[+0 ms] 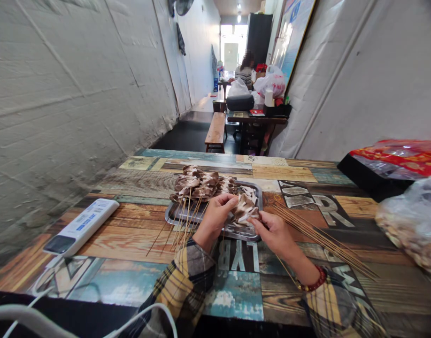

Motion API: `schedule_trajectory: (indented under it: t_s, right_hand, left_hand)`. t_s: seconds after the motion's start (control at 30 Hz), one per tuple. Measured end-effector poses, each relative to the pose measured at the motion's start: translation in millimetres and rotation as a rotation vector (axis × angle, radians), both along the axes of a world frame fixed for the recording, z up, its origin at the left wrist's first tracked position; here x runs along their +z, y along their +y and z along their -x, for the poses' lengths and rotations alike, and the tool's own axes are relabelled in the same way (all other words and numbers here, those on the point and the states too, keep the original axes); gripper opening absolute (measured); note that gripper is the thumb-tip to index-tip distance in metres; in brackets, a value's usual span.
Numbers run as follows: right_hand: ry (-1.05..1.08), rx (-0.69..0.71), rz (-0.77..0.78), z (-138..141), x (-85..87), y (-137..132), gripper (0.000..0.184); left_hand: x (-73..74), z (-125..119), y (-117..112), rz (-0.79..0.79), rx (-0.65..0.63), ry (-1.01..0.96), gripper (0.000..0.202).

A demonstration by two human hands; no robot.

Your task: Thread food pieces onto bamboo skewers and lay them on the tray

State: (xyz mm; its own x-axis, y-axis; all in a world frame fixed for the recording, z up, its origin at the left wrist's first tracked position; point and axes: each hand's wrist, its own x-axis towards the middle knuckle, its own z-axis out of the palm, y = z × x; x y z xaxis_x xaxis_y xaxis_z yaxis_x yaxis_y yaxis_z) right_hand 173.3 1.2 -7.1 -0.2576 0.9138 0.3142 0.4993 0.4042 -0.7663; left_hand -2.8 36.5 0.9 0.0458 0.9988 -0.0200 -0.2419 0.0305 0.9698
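Pinching a bunch of mushroom slices point(245, 209) between them, both hands hover over the near right corner of the metal tray point(173, 215). The left hand point(215, 216) curls its fingertips onto the bunch's left side. The right hand point(276, 232) grips it from the near right, thumb and fingers pressed together. A thin skewer point(285, 268) runs from the bunch under the right wrist, toward the near right. Finished skewers point(197, 184) are piled far left on the tray, and loose sticks point(321, 234) lie to the right.
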Motion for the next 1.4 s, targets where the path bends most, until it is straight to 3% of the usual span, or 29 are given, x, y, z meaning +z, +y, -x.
schedule_trajectory:
  t_s: [1.17,1.4]
  right_hand:
    - [-0.013,-0.142,-0.170,9.9,-5.8,-8.9,0.026]
    - [-0.003,-0.173,-0.133,6.6,-9.1,-2.8,0.029]
  left_hand:
    - [4.5,-6.3,-3.1,-0.016,-0.038,0.036,0.025]
    - [10.0,-11.0,-7.6,0.070,-0.080,-0.180,0.033]
